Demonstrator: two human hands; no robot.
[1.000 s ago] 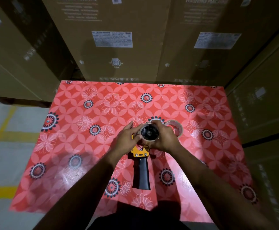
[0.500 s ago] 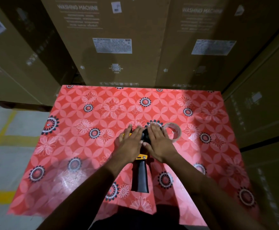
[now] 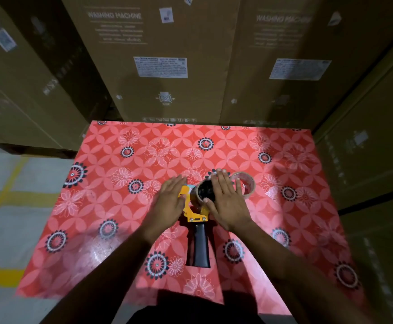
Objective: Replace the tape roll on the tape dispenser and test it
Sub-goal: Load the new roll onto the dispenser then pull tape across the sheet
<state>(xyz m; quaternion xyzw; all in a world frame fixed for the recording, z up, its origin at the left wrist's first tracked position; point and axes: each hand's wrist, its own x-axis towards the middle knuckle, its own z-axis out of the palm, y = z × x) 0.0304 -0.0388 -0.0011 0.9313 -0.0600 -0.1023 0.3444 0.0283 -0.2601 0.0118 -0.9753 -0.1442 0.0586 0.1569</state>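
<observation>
A yellow tape dispenser [image 3: 195, 213] with a black handle lies flat on the red flowered table [image 3: 125, 174]. A tape roll [image 3: 201, 192] sits on its hub. My left hand [image 3: 171, 199] is flat, fingers straight, at the dispenser's left side. My right hand [image 3: 225, 199] is flat too, covering the roll's right part with the thumb against its near rim. A second, clear tape roll [image 3: 245, 183] lies on the table just right of my right hand, partly hidden by my fingers.
Tall cardboard boxes [image 3: 162, 61] marked "washing machine" stand behind the table and on both sides. Grey floor with yellow lines [image 3: 1, 197] shows at the left.
A second ago both hands gripped the roll on the dispenser. They then flattened over it, and now they have spread a little apart, baring the roll's dark core.
</observation>
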